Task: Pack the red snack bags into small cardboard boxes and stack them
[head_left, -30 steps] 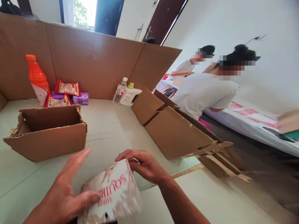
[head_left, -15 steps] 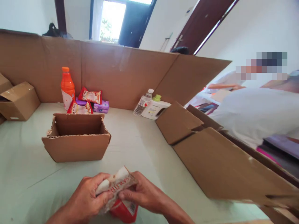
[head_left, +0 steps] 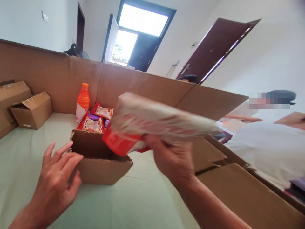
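My right hand grips a long white and red snack packet from below, its print smeared by motion. The packet is raised above the right end of an open brown cardboard box on the table. At that box's left end is my left hand, fingers spread and holding nothing; whether a fingertip touches the cardboard I cannot tell. Behind the box stands an orange drink bottle, beside red snack packets lying over purple packs.
A tall cardboard wall closes off the back. Small cardboard boxes stand at the far left, and cardboard flaps line the right. Beyond them is a person in a white shirt. Pale green cloth covers the table.
The packet, earlier held low by both hands, has been lifted forward in my right hand. My left hand has let go and moved left to the box. The camera view has shifted.
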